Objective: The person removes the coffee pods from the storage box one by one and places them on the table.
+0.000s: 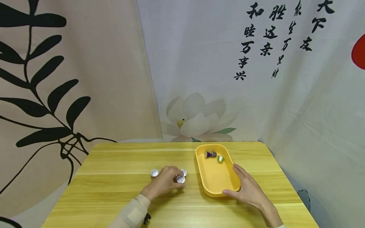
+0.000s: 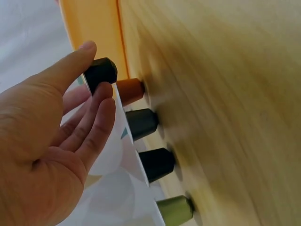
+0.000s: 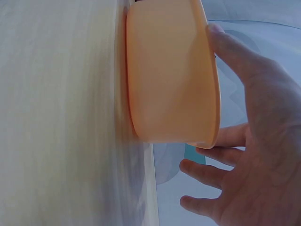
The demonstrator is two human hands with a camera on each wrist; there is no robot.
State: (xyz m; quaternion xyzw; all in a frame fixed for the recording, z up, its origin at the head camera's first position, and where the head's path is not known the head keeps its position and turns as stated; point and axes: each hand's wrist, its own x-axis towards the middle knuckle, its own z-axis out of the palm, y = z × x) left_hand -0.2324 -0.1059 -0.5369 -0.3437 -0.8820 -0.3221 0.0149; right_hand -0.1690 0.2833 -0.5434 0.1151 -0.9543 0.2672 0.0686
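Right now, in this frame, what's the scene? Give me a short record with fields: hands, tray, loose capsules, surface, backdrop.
Left hand: the left hand pinches a dark capsule above the table
Right hand: the right hand touches the rim of the yellow tray
Tray contents: purple, count unclear, and a light green capsule
Loose capsules: orange, grey-green, near-black and olive green, narrow ends down
Surface: wood-grain table
Backdrop: fabric with black writing and a pale flower
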